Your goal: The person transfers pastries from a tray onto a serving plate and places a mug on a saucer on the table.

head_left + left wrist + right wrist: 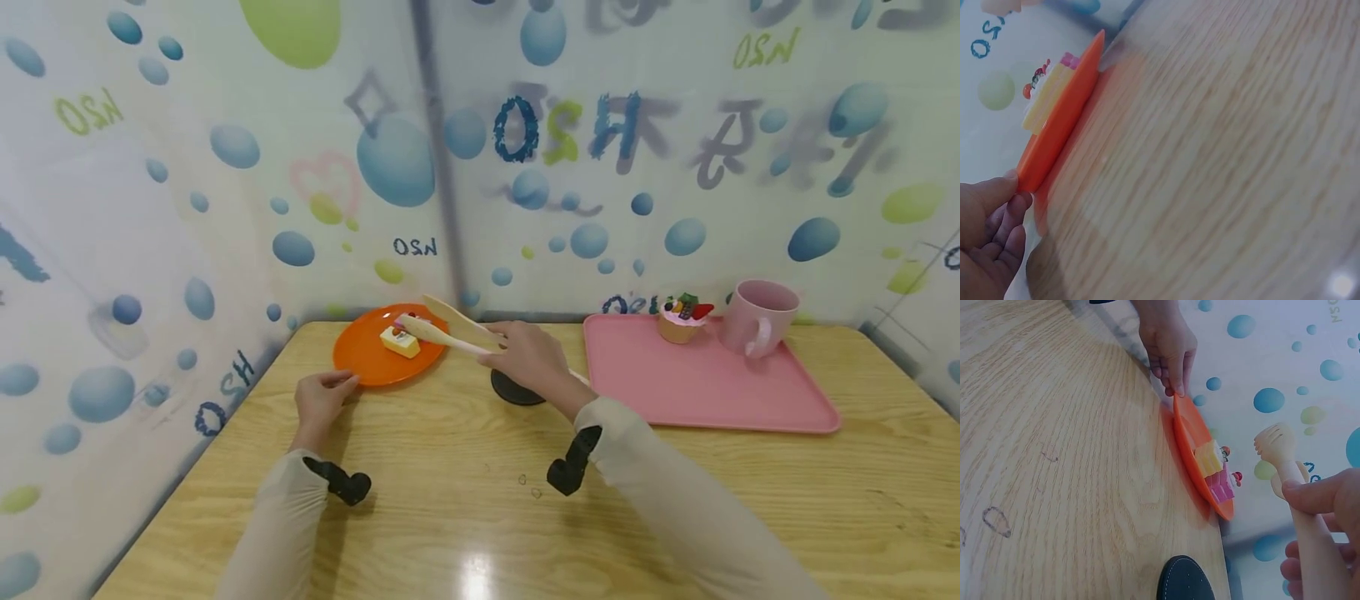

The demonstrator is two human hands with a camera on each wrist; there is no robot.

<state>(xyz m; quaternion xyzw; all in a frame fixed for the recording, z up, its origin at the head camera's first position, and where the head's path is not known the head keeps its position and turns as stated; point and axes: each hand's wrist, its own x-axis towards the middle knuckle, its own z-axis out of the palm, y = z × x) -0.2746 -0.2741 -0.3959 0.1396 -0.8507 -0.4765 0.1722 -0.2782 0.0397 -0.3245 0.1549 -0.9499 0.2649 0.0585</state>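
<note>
My left hand (321,406) pinches the near rim of an orange plate (360,350) between thumb and fingers. On the plate sit a yellow cake slice (401,342) and a pink cake slice (1221,482), both topped with small fruit; in the head view the tongs partly cover the pink one. My right hand (531,357) grips beige tongs (457,321), whose two arms stand apart above the plate. One tip is fork-shaped, as the right wrist view shows. Nothing is between the tips.
Beneath my right forearm lies a black round coaster (513,389), partly hidden. A pink tray (697,392) on the right bears a fruit-topped cupcake (681,319) and a pink mug (759,317). A patterned wall (510,217) borders the wooden table (442,467) behind.
</note>
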